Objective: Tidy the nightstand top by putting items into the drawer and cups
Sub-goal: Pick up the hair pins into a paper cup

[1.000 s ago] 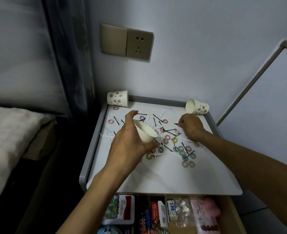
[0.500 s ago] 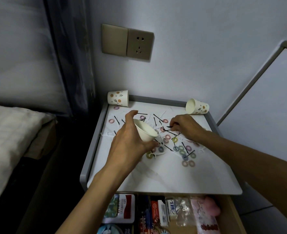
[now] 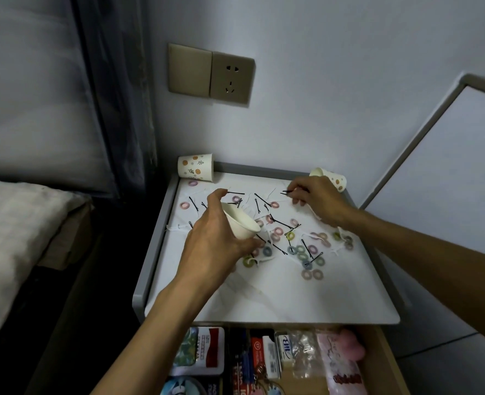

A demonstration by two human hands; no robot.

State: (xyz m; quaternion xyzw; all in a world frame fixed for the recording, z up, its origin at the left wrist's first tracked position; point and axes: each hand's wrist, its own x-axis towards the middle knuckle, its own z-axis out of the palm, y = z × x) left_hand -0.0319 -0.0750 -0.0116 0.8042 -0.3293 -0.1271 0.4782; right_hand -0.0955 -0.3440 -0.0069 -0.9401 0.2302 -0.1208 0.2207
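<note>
My left hand (image 3: 213,240) grips a white paper cup (image 3: 240,222), tilted with its mouth toward the right, above the middle of the white nightstand top (image 3: 264,297). My right hand (image 3: 318,201) hovers over the back right of the top and pinches black hairpins (image 3: 287,191) between its fingertips. Several more black hairpins (image 3: 281,223) and small coloured hair rings (image 3: 302,256) lie scattered across the top. Below the front edge the drawer (image 3: 384,352) stands open.
A dotted paper cup (image 3: 195,167) lies on its side at the back left corner; another (image 3: 332,178) lies at the back right, partly behind my right hand. The drawer holds boxes and packets (image 3: 204,349). A bed (image 3: 13,235) is on the left, a wall socket (image 3: 231,78) above.
My right hand rose from the middle of the pile toward the back right with hairpins pinched in its fingertips. My left hand and its cup stayed nearly still.
</note>
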